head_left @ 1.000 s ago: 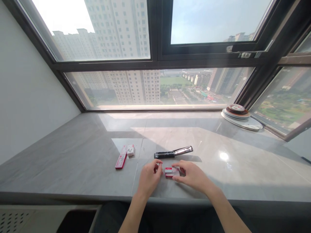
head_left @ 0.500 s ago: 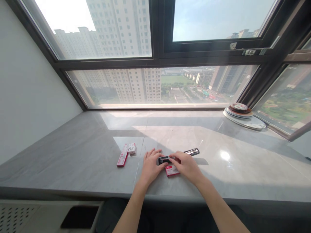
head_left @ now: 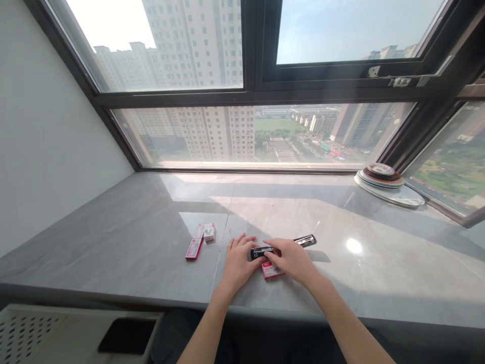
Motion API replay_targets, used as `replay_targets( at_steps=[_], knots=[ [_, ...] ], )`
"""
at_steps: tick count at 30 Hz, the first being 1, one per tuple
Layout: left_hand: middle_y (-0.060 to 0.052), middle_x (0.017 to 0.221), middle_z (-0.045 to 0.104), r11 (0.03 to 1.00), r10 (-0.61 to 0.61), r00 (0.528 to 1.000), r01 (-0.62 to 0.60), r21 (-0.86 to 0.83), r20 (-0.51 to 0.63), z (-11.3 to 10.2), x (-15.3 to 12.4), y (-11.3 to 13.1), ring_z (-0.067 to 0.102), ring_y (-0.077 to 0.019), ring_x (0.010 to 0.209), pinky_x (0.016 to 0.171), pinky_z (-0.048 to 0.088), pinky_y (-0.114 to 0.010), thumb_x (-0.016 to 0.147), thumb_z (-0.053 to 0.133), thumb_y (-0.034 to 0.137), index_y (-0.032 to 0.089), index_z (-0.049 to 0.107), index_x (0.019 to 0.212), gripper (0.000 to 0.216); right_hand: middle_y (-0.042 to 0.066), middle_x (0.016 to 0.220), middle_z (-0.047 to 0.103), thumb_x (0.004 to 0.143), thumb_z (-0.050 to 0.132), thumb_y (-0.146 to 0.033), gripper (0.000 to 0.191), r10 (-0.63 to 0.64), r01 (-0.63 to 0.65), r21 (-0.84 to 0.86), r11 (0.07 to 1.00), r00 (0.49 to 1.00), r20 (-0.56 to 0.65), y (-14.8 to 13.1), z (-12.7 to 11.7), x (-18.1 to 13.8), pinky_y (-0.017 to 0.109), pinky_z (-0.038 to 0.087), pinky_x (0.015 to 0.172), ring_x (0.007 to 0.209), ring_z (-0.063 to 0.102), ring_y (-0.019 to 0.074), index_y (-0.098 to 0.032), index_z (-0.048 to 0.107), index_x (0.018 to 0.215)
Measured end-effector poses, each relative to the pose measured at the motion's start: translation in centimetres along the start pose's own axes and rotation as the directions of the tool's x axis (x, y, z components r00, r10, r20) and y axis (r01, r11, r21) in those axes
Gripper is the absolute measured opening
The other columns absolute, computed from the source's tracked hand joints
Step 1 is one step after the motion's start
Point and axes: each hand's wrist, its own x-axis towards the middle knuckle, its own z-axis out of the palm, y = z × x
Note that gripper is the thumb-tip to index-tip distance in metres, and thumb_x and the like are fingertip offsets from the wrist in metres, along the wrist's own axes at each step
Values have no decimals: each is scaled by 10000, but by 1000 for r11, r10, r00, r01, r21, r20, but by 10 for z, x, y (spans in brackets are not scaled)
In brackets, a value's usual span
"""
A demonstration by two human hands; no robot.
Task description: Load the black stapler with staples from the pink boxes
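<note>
A black stapler lies opened flat on the grey stone sill, its metal arm stretching to the right. My left hand rests against the stapler's left end with fingers curled round it. My right hand lies over the stapler's middle, fingertips pinched at its open channel; whether they hold staples is hidden. A small red and white staple box sits on the sill just under my right hand.
Two more red and white staple boxes, one long and one small, lie to the left. A stack of round plates stands at the far right by the window. A white wall closes the left side.
Both hands left the small staple box, set it down, and moved up onto the stapler. In the last half second they have hardly shifted.
</note>
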Motion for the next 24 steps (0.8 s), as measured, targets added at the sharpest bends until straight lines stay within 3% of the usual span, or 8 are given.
replay_targets(
  at_steps=[4, 6, 10, 14, 16, 18, 20, 24],
  knots=[
    [7, 1416, 625, 1000, -10, 1000, 10, 1, 3, 0, 0, 0, 377, -299, 1485, 1253, 178, -546, 842, 779, 415, 327, 718, 1032, 218, 7, 694, 652, 977, 536, -420, 282, 140, -143, -37, 989, 987, -73, 2, 0, -5, 280, 374, 640, 681, 607, 181, -229, 744, 994],
    [11, 1414, 626, 1000, -8, 1000, 8, -2, -1, 0, 0, 0, 381, -295, 1482, 1255, 178, -540, 843, 777, 416, 331, 718, 1027, 212, 1, 663, 630, 983, 518, -426, 296, 167, -167, -5, 986, 985, -47, -1, 4, -8, 279, 369, 630, 659, 590, 177, -223, 728, 934],
    [20, 1414, 628, 1000, -5, 1000, 5, -8, -6, 0, 0, 0, 383, -281, 1483, 1260, 173, -532, 863, 756, 427, 347, 719, 1057, 213, -26, 648, 580, 978, 519, -474, 358, 135, -146, 259, 955, 989, 62, -7, 13, -18, 273, 388, 617, 635, 556, 170, -237, 700, 1176],
    [17, 1418, 627, 1000, -13, 1000, 13, -8, 1, 0, 0, -1, 383, -292, 1484, 1260, 161, -546, 851, 767, 418, 346, 726, 1046, 212, -32, 624, 529, 931, 547, -615, 476, 241, -277, 527, 803, 961, 138, 14, 7, -40, 262, 341, 518, 539, 471, 145, -218, 689, 1152],
    [16, 1420, 626, 1000, -21, 1000, 21, -14, 9, 0, 1, -1, 384, -299, 1483, 1258, 158, -555, 844, 774, 419, 347, 729, 1037, 211, -53, 592, 476, 894, 560, -684, 528, 393, -424, 592, 685, 900, 190, 34, -4, -52, 247, 241, 436, 439, 348, 105, -209, 667, 1098],
    [17, 1420, 626, 1000, -22, 1000, 22, -21, 16, 0, 2, -2, 382, -303, 1484, 1256, 161, -558, 841, 776, 424, 348, 731, 1034, 212, -55, 633, 502, 861, 593, -703, 592, 508, -488, 651, 581, 843, 179, 51, -18, -60, 237, 181, 403, 404, 292, 85, -226, 609, 1211],
    [21, 1417, 628, 1000, -18, 1000, 19, -24, 18, 0, 3, -2, 383, -302, 1482, 1253, 167, -557, 839, 779, 428, 351, 732, 1034, 215, -42, 703, 546, 817, 663, -688, 705, 538, -446, 711, 543, 835, 113, 61, -33, -58, 232, 179, 400, 412, 289, 75, -245, 533, 1350],
    [29, 1415, 629, 999, -19, 1000, 19, -26, 15, -1, 3, -2, 382, -301, 1483, 1249, 175, -557, 843, 778, 433, 360, 732, 1039, 214, -39, 707, 496, 760, 747, -681, 751, 409, -302, 741, 599, 912, 41, 61, -53, -32, 230, 215, 454, 513, 315, 79, -210, 604, 1328]
  ],
)
